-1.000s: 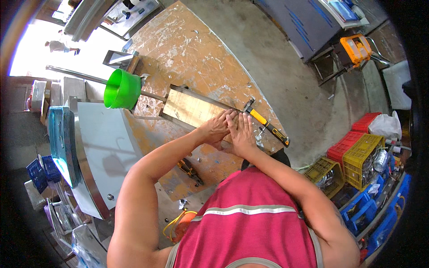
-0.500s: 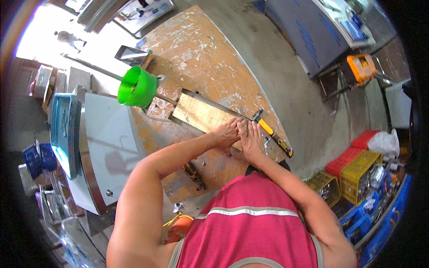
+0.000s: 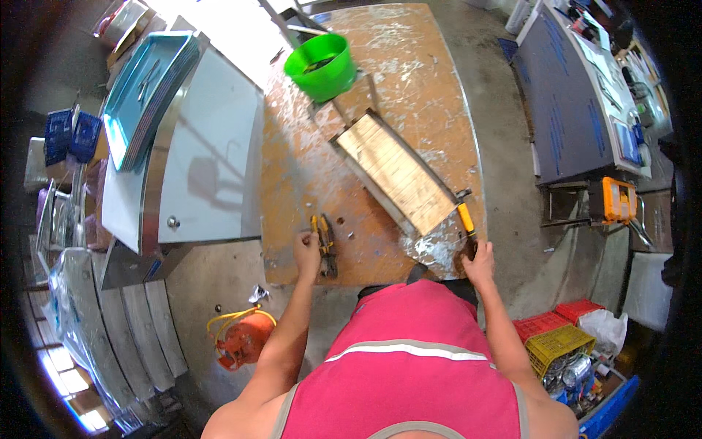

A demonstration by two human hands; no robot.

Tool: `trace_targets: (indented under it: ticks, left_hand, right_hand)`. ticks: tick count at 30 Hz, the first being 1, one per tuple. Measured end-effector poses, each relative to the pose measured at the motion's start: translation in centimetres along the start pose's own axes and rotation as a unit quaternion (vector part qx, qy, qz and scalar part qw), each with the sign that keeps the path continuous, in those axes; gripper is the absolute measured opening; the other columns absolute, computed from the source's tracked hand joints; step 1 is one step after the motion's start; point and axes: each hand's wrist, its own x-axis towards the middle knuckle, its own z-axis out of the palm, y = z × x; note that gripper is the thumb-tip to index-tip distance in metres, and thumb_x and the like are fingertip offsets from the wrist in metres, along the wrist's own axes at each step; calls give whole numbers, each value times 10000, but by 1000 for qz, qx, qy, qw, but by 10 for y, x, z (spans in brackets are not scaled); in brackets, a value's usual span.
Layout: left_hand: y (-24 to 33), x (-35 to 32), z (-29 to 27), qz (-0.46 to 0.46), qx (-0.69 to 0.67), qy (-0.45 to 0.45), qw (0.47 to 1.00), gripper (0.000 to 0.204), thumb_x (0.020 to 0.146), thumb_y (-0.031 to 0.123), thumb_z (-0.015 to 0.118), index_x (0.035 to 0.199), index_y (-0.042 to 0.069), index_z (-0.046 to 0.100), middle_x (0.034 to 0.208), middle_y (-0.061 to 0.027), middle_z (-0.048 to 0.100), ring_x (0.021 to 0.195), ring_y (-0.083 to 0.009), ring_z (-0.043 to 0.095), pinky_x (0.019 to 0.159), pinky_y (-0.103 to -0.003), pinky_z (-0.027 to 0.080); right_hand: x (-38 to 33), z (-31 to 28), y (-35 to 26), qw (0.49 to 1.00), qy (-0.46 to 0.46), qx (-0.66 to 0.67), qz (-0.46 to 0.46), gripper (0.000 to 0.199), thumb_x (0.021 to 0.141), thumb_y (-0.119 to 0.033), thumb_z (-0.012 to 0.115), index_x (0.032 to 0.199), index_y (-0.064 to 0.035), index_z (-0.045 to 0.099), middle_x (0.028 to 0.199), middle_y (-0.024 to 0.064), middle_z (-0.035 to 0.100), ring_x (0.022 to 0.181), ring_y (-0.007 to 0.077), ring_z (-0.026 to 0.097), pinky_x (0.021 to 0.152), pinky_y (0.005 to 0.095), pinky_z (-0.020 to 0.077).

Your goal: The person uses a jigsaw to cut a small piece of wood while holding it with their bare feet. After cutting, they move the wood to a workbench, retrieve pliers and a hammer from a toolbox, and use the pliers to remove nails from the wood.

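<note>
My right hand (image 3: 479, 265) is closed around the dark lower end of the handle of a hammer (image 3: 466, 217). This hammer has a yellow-and-black handle and a dark head, and its head end touches or nearly touches a long metal-edged frame. Inside that frame lies a pale wooden board (image 3: 398, 172), set diagonally across the worktable (image 3: 380, 256). My left hand (image 3: 307, 252) has curled fingers beside the yellow handles of a pair of pliers (image 3: 327, 245); whether the fingers grip them is hidden. The pliers rest on the tabletop.
A green bucket (image 3: 322, 69) stands beyond the frame, with something dark inside. To the left is a white cabinet (image 3: 212, 154) with blue trays (image 3: 150, 91) stacked on it. An orange-red tank (image 3: 248, 340) with a yellow hose sits on the floor. Crates (image 3: 559, 347) are at the lower right.
My hands, earlier together over the near end of the board, have moved apart: the right onto the hammer handle, the left to the pliers. The view has turned.
</note>
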Motion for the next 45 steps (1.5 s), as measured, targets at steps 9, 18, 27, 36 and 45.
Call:
trace_targets:
  ticks: [9,18,27,36,45]
  left_hand:
    - [-8,4,15,161,116,6,980,849,759,385,893,1418,-5,527,1387,-292,594,1318,-446,547,1108,-494,428]
    - [31,-36,6,143,124,-50,981,827,783,187,813,1495,-33,454,1360,-246,587,1229,-396,597,1067,-463,461]
    - [188,-208,95,194,27,-336,921,779,732,97,739,1457,-34,486,1232,-149,567,1058,-263,603,953,-384,493]
    - [366,-452,385,275,-10,-639,718,866,741,51,756,1525,-33,396,1356,-186,554,1221,-280,572,1049,-400,480]
    - [502,-583,581,643,103,-589,478,462,985,322,674,1372,73,632,1324,-203,637,1230,-395,612,1005,-441,518]
  right_hand:
    - [11,-1,-16,996,71,-34,49,237,798,-44,638,1028,-3,676,1093,264,636,1060,469,618,907,571,514]
    - [7,-13,27,999,28,-19,9,571,887,-303,736,1371,-95,515,1305,212,573,1184,418,594,1011,525,500]
    - [-78,-63,226,962,-83,187,179,640,911,-445,720,1381,-35,575,1285,228,635,1196,426,613,1021,507,505]
    - [-148,-172,351,857,-23,513,-34,1010,838,-376,878,1593,-64,284,1420,163,591,1232,275,609,1009,446,522]
    - [-155,-239,520,638,249,692,226,379,906,-270,794,1205,-56,703,953,7,686,821,145,625,760,312,537]
